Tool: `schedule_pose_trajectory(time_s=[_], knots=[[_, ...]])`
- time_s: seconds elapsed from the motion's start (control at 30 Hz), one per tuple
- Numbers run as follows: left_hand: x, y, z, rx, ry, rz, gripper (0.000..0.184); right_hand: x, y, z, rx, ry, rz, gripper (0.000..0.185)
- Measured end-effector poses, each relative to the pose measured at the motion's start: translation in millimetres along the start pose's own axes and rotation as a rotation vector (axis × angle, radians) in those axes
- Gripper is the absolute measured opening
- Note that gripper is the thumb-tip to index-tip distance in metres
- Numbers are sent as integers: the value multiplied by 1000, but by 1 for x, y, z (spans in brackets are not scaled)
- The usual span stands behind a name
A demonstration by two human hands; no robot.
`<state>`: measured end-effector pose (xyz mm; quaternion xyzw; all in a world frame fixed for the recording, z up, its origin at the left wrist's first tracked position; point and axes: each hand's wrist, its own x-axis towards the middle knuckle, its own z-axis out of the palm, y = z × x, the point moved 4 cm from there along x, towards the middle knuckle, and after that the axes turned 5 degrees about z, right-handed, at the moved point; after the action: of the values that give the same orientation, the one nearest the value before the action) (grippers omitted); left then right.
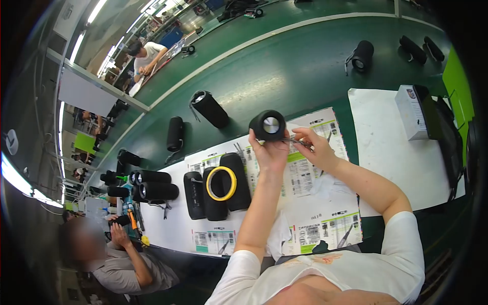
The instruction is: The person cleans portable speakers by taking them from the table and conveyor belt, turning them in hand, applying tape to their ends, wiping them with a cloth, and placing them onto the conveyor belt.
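the black cylindrical speaker (258, 123) is held over the printed sheets (325, 223) by the left hand (272, 153), the nearer one, half closed under it; its long axis is pointed roughly to the camera. rightward, the thin cord (296, 141) is pinched by the right hand (318, 151).

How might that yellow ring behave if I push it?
The yellow ring looks evenly round, so probably stiff. Lying flat, it would likely slide rather than roll, and might tip, as the black cylinders beneath look rounded.
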<state>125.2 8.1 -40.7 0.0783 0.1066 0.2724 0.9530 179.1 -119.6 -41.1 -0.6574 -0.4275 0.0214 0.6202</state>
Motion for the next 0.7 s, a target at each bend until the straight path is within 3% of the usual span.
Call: schedule_pose_trajectory(time_s=[0.13, 0.27, 0.4, 0.5, 0.53, 0.6, 0.7], knots=[[-2, -4, 0, 40, 22, -14, 51, -1, 0, 0, -16, -18, -84, 38], [-2, -5, 2, 60, -149, -37, 50, -2, -2, -3, -54, -59, -26, 37], [-10, -8, 12, 85, -21, -9, 54, -2, 4, -2, -33, -30, 32, 31], [-1, -4, 0, 118, -68, -149, 62, 1, 10, -1, -154, -160, 171, 22], [-2, -4, 2, 31, -12, -263, 70, 2, 12, 0, -205, -172, 113, 20], [-2, -6, 9, -42, -237, -378, 73, 1, 16, 4, -303, -200, 2, 16], [-11, -10, 26, 109, -427, -298, 72, 1, 16, 4, -277, -197, 34, 14]])
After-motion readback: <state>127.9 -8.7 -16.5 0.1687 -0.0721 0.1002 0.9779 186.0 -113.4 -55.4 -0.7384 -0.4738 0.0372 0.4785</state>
